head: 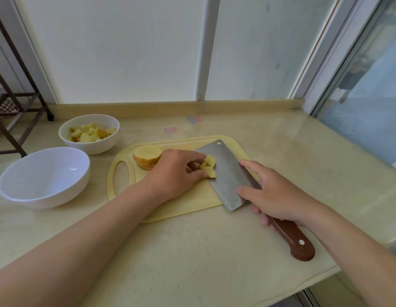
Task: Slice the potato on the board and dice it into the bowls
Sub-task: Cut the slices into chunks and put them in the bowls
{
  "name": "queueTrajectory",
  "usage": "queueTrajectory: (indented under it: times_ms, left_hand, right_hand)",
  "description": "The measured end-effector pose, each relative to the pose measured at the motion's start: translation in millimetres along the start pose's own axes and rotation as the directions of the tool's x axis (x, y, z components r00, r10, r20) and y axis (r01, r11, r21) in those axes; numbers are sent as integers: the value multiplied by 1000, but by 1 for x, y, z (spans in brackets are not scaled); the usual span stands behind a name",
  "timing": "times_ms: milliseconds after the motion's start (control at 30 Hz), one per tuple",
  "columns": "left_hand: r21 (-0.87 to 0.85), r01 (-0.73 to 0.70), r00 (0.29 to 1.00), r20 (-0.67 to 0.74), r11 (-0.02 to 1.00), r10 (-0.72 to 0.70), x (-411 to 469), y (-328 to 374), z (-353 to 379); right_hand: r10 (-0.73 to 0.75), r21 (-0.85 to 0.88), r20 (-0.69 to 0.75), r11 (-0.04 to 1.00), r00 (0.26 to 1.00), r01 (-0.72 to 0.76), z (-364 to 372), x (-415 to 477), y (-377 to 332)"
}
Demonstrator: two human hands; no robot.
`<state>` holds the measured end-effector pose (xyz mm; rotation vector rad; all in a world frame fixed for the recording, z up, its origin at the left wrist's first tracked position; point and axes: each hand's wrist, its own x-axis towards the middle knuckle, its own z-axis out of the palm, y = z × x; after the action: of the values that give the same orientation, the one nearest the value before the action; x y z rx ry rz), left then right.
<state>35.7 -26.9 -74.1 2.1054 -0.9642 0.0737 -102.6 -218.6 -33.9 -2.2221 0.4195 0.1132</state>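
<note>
Several dice (209, 166) are gathered against the cleaver (225, 173).
The right grip (274, 196) is clamped where handle meets blade, which is tilted on the board (186, 207), seemingly as a scoop; the dice are pinched against it by the curled left grip (177, 171). Uncut slices (147, 157) are stacked beyond; an empty bowl (48, 198) and, farther, a filled bowl (92, 147) are kept leftward.

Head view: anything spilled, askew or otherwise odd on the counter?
Nothing stands out. Diced potato sits inside the far bowl, the near bowl is empty, and the loose pieces lie on the cutting board between the left hand and the cleaver.
</note>
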Motion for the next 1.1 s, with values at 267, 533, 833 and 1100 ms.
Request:
queueTrajectory:
  times_ms: [267,533,833,1100]
  left_hand:
    - [-49,7,998,-65,999,-10,3,3,0]
    - [77,66,997,-45,995,-63,4,3,0]
    - [61,64,998,-14,996,-63,2,7,-4]
    - [63,88,996,-2,994,-88,7,11,-5]
  right_hand:
    - [53,143,22,988,998,-55,-3,5,6]
    - [54,180,29,982,998,-58,-3,6,9]
    - [43,199,29,979,999,-48,-4,1,8]
    - [34,228,34,973,999,-41,-5,3,5]
